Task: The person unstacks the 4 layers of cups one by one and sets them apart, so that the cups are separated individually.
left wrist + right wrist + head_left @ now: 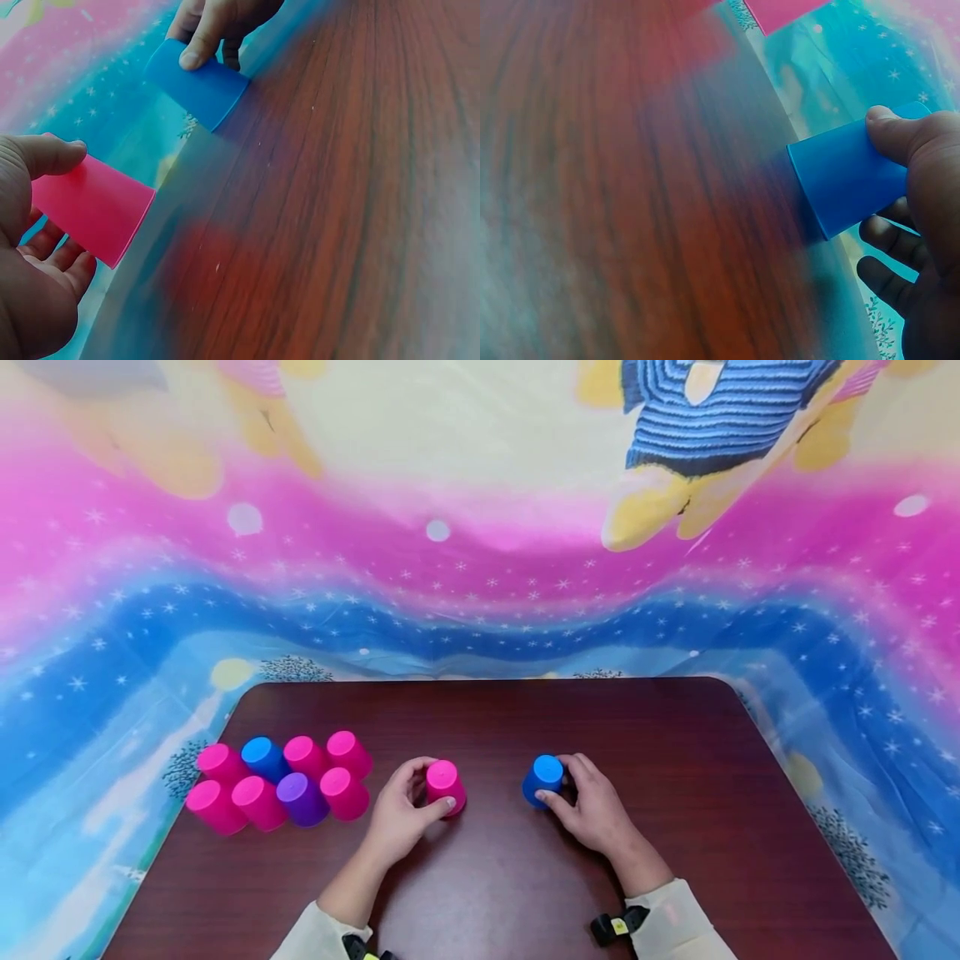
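Note:
My left hand holds an upside-down pink cup, its thumb on the near side and fingers round the far side. In the left wrist view the thumb lies along this pink cup, whose wide rim faces the tabletop. To the right, my right hand grips an upside-down blue cup between thumb and fingers. The right wrist view shows the thumb pressed to the blue cup, with the lower fingers spread behind it. A gap of tabletop separates the two cups.
Left of my left hand stand two rows of upside-down cups: several pink cups, a blue cup and a purple cup. They sit on a dark brown wooden table. A patterned cloth hangs behind it.

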The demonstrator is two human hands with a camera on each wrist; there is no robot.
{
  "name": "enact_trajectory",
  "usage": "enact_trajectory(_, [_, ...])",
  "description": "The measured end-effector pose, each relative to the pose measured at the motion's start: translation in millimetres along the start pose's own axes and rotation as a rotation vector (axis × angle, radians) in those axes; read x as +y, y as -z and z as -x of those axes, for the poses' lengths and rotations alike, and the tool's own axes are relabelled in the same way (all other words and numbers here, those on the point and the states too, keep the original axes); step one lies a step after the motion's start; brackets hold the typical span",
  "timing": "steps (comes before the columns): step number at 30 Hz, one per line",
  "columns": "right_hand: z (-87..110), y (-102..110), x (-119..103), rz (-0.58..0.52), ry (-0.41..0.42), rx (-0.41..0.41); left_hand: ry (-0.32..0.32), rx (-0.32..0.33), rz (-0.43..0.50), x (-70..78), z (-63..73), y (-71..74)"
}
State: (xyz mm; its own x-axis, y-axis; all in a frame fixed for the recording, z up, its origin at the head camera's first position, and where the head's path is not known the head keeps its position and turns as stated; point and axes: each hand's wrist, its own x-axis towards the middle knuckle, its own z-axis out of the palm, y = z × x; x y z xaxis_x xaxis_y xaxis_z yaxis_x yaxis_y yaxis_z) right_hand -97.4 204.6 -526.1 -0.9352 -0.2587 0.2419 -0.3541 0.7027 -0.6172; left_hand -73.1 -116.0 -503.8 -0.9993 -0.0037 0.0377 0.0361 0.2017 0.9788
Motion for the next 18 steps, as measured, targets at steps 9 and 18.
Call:
enact_trajectory(9, [1.1, 2, 0, 0.013, -0.010, 0.001, 0.008, 0.024, 0.030, -0.9, 14.9, 17.7])
enact_trajectory(18, [0.2, 2, -2, 0.011, -0.020, -0.014, 0.025, 0.055, -0.035, -3.7, 31.6, 36.8])
